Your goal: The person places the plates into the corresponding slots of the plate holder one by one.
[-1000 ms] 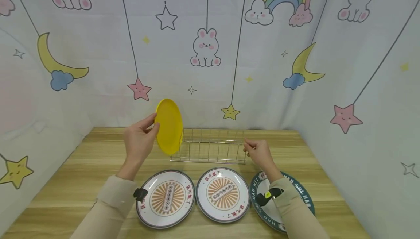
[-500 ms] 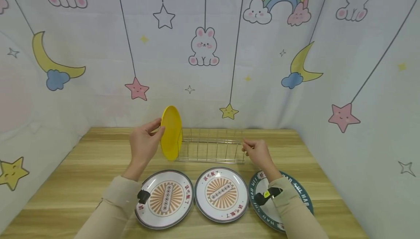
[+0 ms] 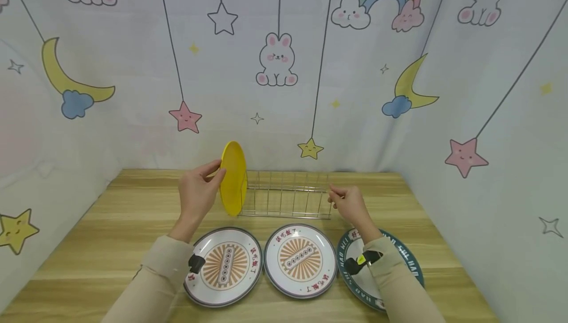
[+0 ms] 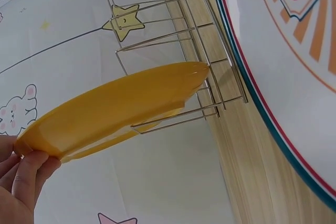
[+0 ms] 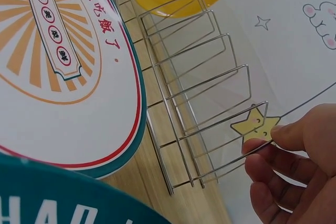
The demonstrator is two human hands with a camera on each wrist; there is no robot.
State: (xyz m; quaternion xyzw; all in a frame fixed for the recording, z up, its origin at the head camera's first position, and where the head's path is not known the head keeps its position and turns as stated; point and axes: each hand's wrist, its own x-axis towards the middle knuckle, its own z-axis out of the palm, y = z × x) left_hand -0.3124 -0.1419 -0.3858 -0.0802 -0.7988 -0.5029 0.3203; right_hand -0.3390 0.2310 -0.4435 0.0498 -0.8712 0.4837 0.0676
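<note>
A yellow plate (image 3: 233, 179) stands on edge in the leftmost slot of a wire dish rack (image 3: 286, 203). My left hand (image 3: 197, 192) pinches its left rim between thumb and fingers. In the left wrist view the yellow plate (image 4: 121, 106) sits between the rack's wire dividers (image 4: 178, 121), its lower edge at the base wires. At the opposite end, my right hand (image 3: 349, 205) pinches the rack's end wire. The right wrist view shows the thumb and forefinger of the right hand (image 5: 294, 166) on that wire loop of the dish rack (image 5: 181, 129).
In front of the rack lie two white plates with orange sunburst prints, a left one (image 3: 224, 283) and a middle one (image 3: 300, 264). A green-rimmed plate (image 3: 406, 259) lies at right, partly under my right forearm. A cartoon-print cloth (image 3: 355, 130) hangs behind the wooden table (image 3: 88, 259).
My left hand has moved right and slightly down with the yellow plate, from above the rack's left end into its end slot. My right hand keeps its grip on the rack.
</note>
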